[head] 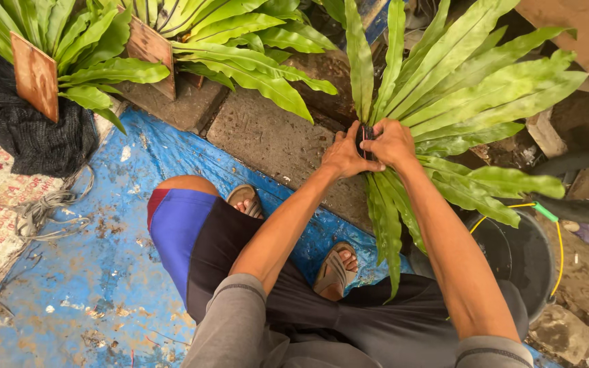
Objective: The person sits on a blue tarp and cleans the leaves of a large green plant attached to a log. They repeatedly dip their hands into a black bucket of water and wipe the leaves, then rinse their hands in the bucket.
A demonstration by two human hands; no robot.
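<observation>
Fern (458,88), a broad-leaved plant with long glossy green fronds, sits at the upper right of the head view, over rough stone slabs (274,136), and both hands meet at its base. The left hand (344,155) comes in from the lower centre, forearm stretched straight and angled up to the right, fingers curled around the crown where the fronds fan out. The right hand (393,142) arrives from the lower right along a long, nearly straight forearm, knuckles up, fingers wrapped over the same spot and touching the left hand. Between the two hands a small dark object (367,133) shows, pinched by fingertips; what it is cannot be told. Both hands are closed tight on the base of the plant, thumbs side by side. Several fronds droop below the hands, across the right forearm and toward a black bucket (519,259) with a yellow handle, just beside the right arm.

The person squats on a worn blue tarp (103,272), knees bent, in grey sleeves, dark shorts with a blue panel and sandals (335,269). More ferns (240,54) fixed to brown boards (34,75) lean along the top left, well apart from the hands. Black netting (22,129) lies at the far left, with a tangle of grey cord (42,208) below it on the tarp.
</observation>
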